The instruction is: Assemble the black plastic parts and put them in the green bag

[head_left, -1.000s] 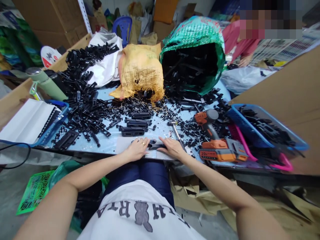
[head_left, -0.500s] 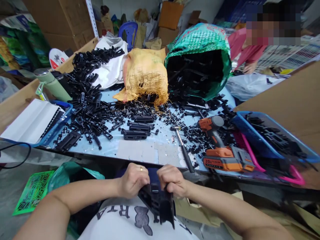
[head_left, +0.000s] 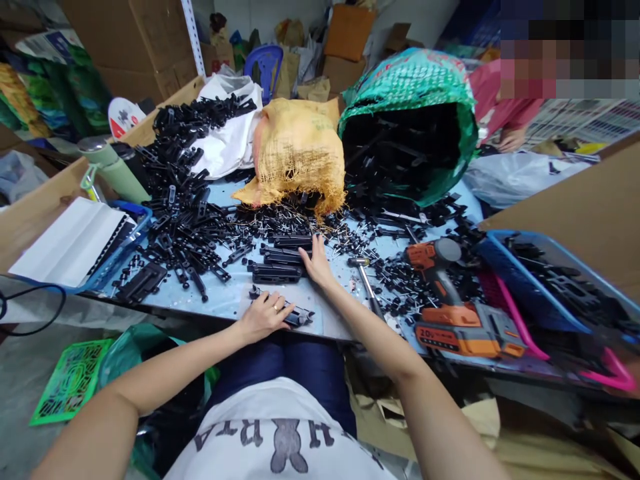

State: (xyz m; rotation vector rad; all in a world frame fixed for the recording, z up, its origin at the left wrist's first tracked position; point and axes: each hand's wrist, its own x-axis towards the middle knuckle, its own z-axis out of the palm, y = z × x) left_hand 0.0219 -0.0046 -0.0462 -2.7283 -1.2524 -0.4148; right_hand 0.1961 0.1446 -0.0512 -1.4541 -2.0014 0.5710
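Across a pale-blue-covered workbench [head_left: 213, 293], heaps of black plastic parts [head_left: 185, 227] are spread around a green woven sack [head_left: 410, 80], its dark mouth filled with more black pieces. Beside it, a frayed yellow mesh sack [head_left: 300, 143] is slumped over loose metal pins. An orange-and-gray cordless power tool [head_left: 463, 327], marked 20V, is laid at the right of the front edge, with a hammer [head_left: 367, 283] placed just beside it. Near the middle, long black plastic assemblies [head_left: 275, 272] are lined up in a row, one behind another; at their right ends the right hand [head_left: 317, 263] is stretched out, fingers parted, fingertips at the farther pieces. Nearest the front edge, a slim black plastic piece [head_left: 299, 316], glossy, narrow and knobbed at its ends, is set at a slant on a pale sheet. Its middle is covered by the ringed left hand [head_left: 265, 316]; whether it is clamped by the fingers cannot be told.
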